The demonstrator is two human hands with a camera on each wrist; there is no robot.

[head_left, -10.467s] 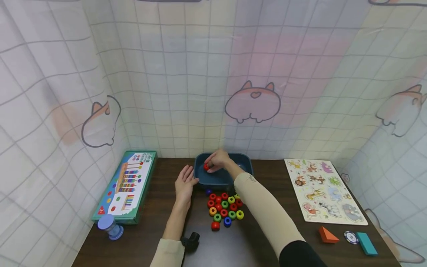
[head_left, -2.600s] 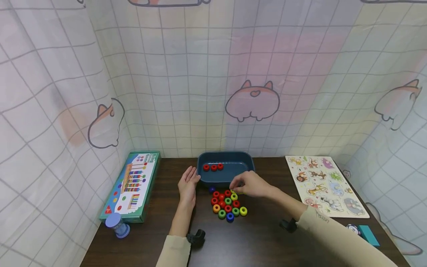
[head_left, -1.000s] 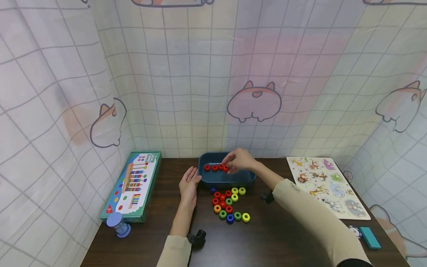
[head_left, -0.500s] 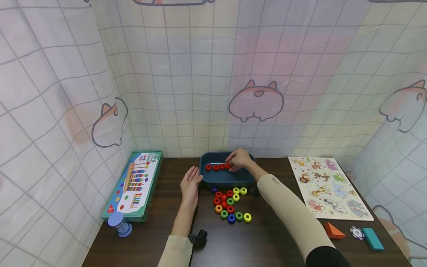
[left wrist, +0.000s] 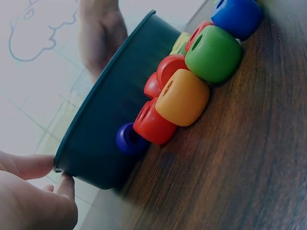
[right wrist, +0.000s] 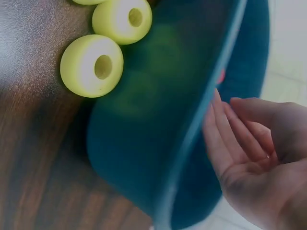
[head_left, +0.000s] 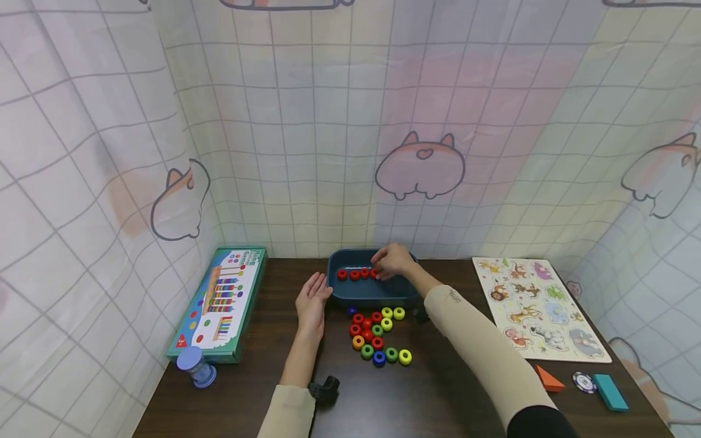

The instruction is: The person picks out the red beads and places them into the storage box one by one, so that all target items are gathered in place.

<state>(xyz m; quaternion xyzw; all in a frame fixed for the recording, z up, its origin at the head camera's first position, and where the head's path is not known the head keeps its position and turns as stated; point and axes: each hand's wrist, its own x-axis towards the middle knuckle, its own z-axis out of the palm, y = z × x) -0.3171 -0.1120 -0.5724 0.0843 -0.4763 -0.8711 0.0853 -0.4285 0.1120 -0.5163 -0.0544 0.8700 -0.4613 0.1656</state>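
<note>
In the head view a dark blue tray (head_left: 372, 298) holds a row of several red beads (head_left: 354, 275). My right hand (head_left: 393, 260) reaches over the tray, its fingertips right at the row's rightmost bead (head_left: 375, 273). In the right wrist view those fingers (right wrist: 228, 129) look nearly straight, mostly behind the rim, and a sliver of red shows just beyond their tips. My left hand (head_left: 311, 304) lies palm up at the tray's left end, fingers extended. Its thumb (left wrist: 31, 165) and a fingertip touch the tray's rim corner in the left wrist view.
Several red, yellow, green, blue and orange beads (head_left: 378, 329) lie before the tray. A boxed game (head_left: 219, 304) and a blue sand timer (head_left: 196, 367) stand left. Right are an animal puzzle board (head_left: 542, 310), orange wedge (head_left: 549, 378), poker chip (head_left: 585, 382) and teal block (head_left: 610, 392).
The right hand went from the yellow beads into the tray, where the red row has grown by one bead since the oldest part of that reach. Over the last half second both hands hardly move.
</note>
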